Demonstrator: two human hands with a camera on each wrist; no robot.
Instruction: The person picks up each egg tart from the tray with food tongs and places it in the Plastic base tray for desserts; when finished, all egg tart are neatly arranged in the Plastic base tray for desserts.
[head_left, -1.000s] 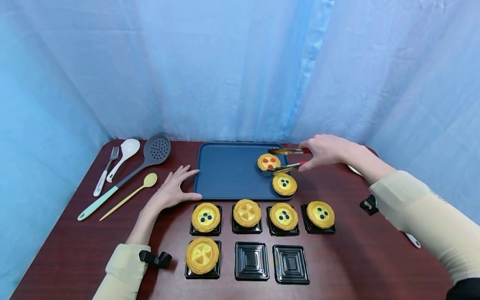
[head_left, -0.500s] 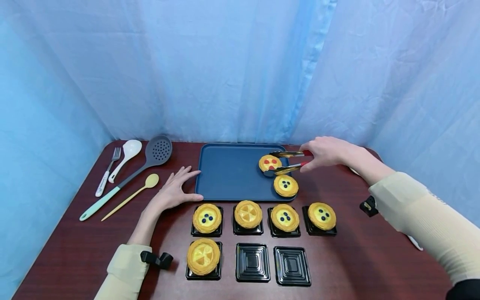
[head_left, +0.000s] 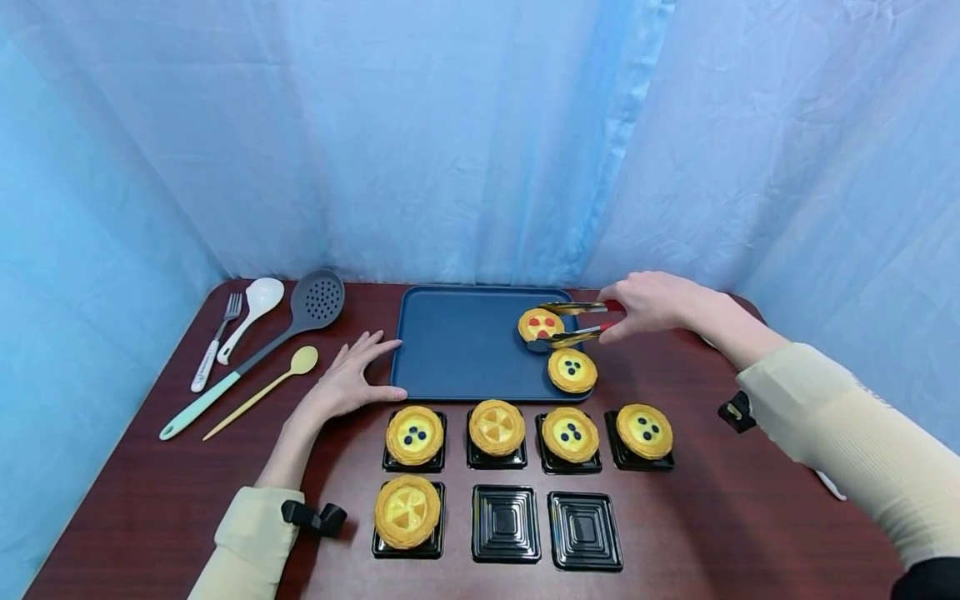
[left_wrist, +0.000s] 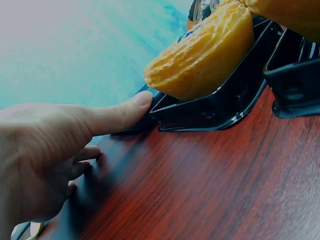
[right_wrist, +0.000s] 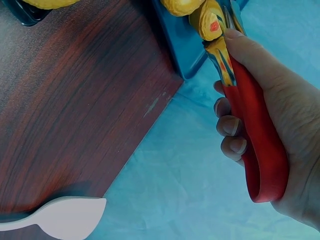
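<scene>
My right hand (head_left: 652, 307) grips red-handled tongs (right_wrist: 257, 135). Their metal arms straddle a tart with red fruit pieces (head_left: 540, 322) at the right end of the dark blue tray (head_left: 457, 350); I cannot tell how firmly they squeeze it. A blueberry tart (head_left: 572, 372) lies in front of it on the tray's near right corner. At the tray's left side, my left hand (head_left: 352, 379) is spread, thumb and a fingertip touching the rim. In the left wrist view, its thumb reaches close to a black square holder (left_wrist: 200, 117) bearing a tart (left_wrist: 205, 55).
Several tarts sit on black holders before the tray, including one with orange wedges (head_left: 497, 428). Two holders (head_left: 506, 523) carry no tart. Left lie a fork (head_left: 213, 343), white ladle (head_left: 258, 304), slotted skimmer (head_left: 317, 300) and yellow spoon (head_left: 302, 361). A white utensil (right_wrist: 70, 217) lies right.
The head view has shifted very slightly. The tongs stay around the red-fruit tart and the left hand stays at the tray's edge.
</scene>
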